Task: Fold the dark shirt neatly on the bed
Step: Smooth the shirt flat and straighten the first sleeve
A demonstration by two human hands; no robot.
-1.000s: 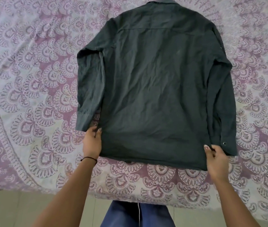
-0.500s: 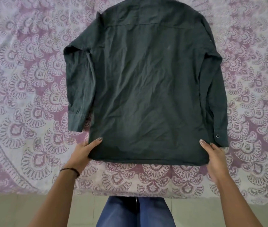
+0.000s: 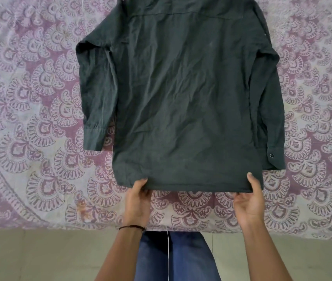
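The dark shirt (image 3: pixel 185 98) lies back side up on the bed (image 3: pixel 29 118), collar toward the far side and cut off by the frame top. Both long sleeves run down along its sides, the right cuff showing a snap button. My left hand (image 3: pixel 137 199) pinches the bottom hem left of centre, thumb on top and fingers under the cloth. My right hand (image 3: pixel 249 199) pinches the same hem near the right corner. The hem between my hands looks slightly lifted off the sheet.
A purple and cream patterned sheet (image 3: pixel 313 199) covers the bed; its near edge runs across the lower part of the view. Below it is pale tiled floor (image 3: pixel 39 256) and my legs in blue jeans (image 3: pixel 173 258), close to the bed edge.
Both hands have moved inward along the hem from the outer corners and now grip it closer together. The view has shifted so the shirt sits higher in frame.
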